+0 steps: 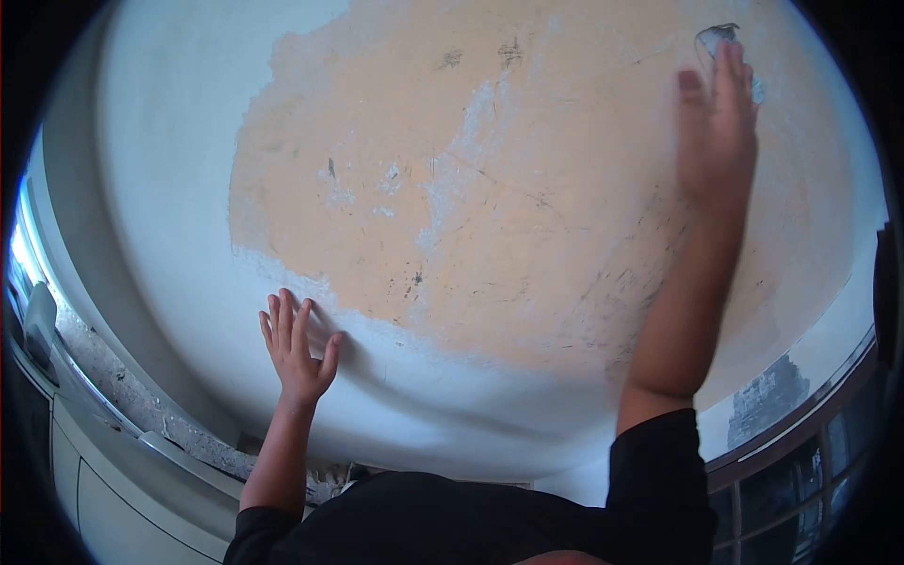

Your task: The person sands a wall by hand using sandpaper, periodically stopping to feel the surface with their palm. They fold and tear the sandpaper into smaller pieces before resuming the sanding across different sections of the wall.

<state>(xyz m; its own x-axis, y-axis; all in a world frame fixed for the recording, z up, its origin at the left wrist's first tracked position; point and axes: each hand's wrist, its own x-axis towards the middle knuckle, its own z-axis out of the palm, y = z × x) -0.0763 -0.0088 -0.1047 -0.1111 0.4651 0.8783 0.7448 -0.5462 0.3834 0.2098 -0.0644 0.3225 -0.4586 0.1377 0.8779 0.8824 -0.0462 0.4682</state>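
My left hand (297, 344) lies flat against the wall, fingers spread, on the white painted band just below the bare tan patch (490, 188). My right hand (718, 122) reaches high up on the right, pressed to the wall and blurred by motion. Something small and grey (720, 38) shows at its fingertips; I cannot tell what it is. The tan patch is scuffed, with pale streaks and dark marks.
White painted wall (169, 169) surrounds the tan patch on the left and below. A rough, crumbled ledge (122, 386) and a window frame (38, 311) run along the left. Dark glass panes (800, 471) sit at lower right.
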